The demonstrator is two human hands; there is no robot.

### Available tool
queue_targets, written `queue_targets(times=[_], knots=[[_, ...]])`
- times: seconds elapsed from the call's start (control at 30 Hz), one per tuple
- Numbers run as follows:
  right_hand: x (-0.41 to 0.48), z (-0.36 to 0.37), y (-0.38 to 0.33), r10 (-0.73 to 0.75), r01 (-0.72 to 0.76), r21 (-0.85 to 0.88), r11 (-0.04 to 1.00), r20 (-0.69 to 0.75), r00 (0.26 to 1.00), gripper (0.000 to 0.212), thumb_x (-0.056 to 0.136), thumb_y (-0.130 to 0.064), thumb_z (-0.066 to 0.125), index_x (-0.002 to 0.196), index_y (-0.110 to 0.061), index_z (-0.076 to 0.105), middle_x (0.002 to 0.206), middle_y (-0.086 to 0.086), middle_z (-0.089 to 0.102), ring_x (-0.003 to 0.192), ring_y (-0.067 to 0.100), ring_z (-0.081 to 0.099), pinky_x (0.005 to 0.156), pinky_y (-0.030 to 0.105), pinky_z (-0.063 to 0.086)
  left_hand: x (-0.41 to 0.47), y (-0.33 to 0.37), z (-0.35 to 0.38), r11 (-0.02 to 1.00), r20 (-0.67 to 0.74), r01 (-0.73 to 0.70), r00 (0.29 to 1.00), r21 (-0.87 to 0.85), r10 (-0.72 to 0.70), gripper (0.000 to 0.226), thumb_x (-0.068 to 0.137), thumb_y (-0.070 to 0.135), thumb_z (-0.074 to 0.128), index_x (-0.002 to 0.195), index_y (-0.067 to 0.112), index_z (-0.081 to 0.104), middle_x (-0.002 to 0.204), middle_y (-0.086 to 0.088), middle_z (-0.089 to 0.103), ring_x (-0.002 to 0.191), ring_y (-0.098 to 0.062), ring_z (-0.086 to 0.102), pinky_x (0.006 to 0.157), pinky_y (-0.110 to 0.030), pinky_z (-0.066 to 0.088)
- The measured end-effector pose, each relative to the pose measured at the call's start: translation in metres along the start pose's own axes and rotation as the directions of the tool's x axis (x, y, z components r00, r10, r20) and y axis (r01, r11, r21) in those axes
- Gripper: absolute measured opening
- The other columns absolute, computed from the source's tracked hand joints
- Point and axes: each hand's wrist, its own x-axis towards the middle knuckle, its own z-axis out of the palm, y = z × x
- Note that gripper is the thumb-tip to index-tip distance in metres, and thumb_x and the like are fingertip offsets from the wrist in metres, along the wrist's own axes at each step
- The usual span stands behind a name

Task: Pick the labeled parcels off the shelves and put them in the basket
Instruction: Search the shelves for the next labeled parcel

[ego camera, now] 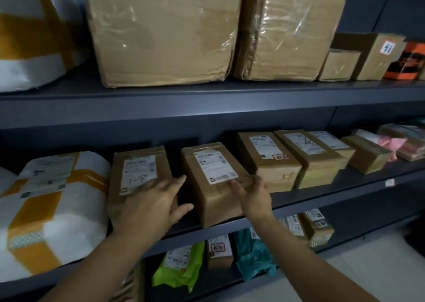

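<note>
Print on parcel label [215, 167] illegible.

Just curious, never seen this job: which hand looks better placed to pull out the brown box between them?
Probably the right hand: its fingers touch the brown box at its top front edge. The left hand lies mostly over the neighbouring box marked 1-8.
</note>
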Motion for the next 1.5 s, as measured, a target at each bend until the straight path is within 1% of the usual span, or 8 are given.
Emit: queue_targets(times=[0.13,0.4,0.57,0.7,0.8,0.93,1.13,1.5], knots=[[0.003,-0.004,-0.002,-0.098,0.101,-0.045,0.994,0.066,0.993,0.071,0.081,-0.054,0.063,0.133,-0.012,0.040,0.131,0.009,0.041,0.125,0.029,0.039,0.102,0.041,0.039,0.023,0.054,0.020,0.999,0.074,0.015,0.997,-0.038,-0.013,0.067,0.084,0.058,0.053,0.143,0.037,0.030,0.148,0.010,0.034,0.133,-0.017,0.034,0.098,-0.033,0.041],[0.024,-0.039,0.019,-0.411,0.417,0.068,0.906,0.377,0.830,0.060,0.088,-0.043,0.062,0.140,-0.023,0.040,0.132,0.000,0.036,0.124,0.016,0.041,0.101,0.020,0.035,0.035,0.060,0.055,0.984,-0.010,0.122,0.993,0.130,-0.122,0.074,0.034,0.004,0.093,0.105,0.006,0.071,0.094,-0.023,0.069,0.074,-0.038,0.069,0.052,-0.040,0.056],[0.068,-0.095,0.043,-0.518,0.518,0.048,0.854,-0.022,0.855,0.058,0.089,-0.029,0.062,0.140,-0.016,0.039,0.131,0.003,0.038,0.125,0.016,0.035,0.101,0.021,0.029,0.046,0.073,0.054,0.975,-0.020,0.172,0.985,0.140,-0.171,0.065,0.050,0.005,0.089,0.111,0.010,0.067,0.106,-0.019,0.067,0.094,-0.041,0.064,0.073,-0.052,0.055],[0.110,-0.119,0.055,-0.353,0.358,0.106,0.928,-0.062,0.933,0.061,0.091,-0.032,0.058,0.140,-0.003,0.035,0.133,0.012,0.042,0.126,0.026,0.039,0.104,0.029,0.030,0.077,0.152,0.049,0.961,-0.188,0.248,0.945,-0.118,-0.267,0.042,0.087,0.035,0.062,0.125,0.019,0.058,0.116,-0.007,0.065,0.109,-0.026,0.058,0.088,-0.030,0.047],[0.122,-0.122,0.056,-0.347,0.351,0.059,0.934,-0.070,0.935,0.050,0.092,-0.033,0.056,0.126,0.002,0.049,0.120,0.015,0.054,0.113,0.029,0.051,0.096,0.035,0.044,0.114,0.200,0.063,0.790,0.020,0.417,0.889,-0.449,-0.458,0.053,0.090,0.041,0.054,0.138,0.020,0.043,0.132,0.000,0.055,0.120,-0.016,0.050,0.089,-0.014,0.033],[0.131,-0.125,0.060,-0.204,0.196,0.103,0.975,0.079,0.976,0.045,0.092,-0.041,0.055,0.117,-0.004,0.054,0.106,0.013,0.064,0.094,0.028,0.062,0.073,0.030,0.049,0.146,0.210,0.089,0.354,0.360,0.674,0.681,-0.648,-0.638,0.062,0.090,0.055,0.044,0.139,0.018,0.041,0.129,-0.004,0.055,0.114,-0.022,0.053,0.101,-0.032,0.040],[0.146,-0.127,0.078,-0.179,0.099,0.271,0.958,0.289,0.940,0.031,0.092,-0.039,0.056,0.108,-0.014,0.066,0.095,0.000,0.066,0.089,0.016,0.059,0.074,0.024,0.042,0.142,0.213,0.092,0.092,0.470,0.674,0.600,-0.733,-0.647,0.039,0.093,0.031,0.055,0.129,0.017,0.049,0.108,-0.001,0.063,0.094,-0.014,0.060,0.066,-0.029,0.053],[0.097,-0.133,0.106,-0.355,0.176,0.502,0.847,0.286,0.890,0.035,0.090,-0.021,0.062,0.124,-0.026,0.061,0.101,-0.023,0.066,0.093,-0.016,0.058,0.076,0.001,0.044,0.083,0.225,0.047,0.335,0.253,0.486,0.798,-0.807,-0.547,0.055,0.084,-0.001,0.062,0.130,0.023,0.043,0.093,0.009,0.065,0.077,0.009,0.062,0.067,-0.005,0.046]])
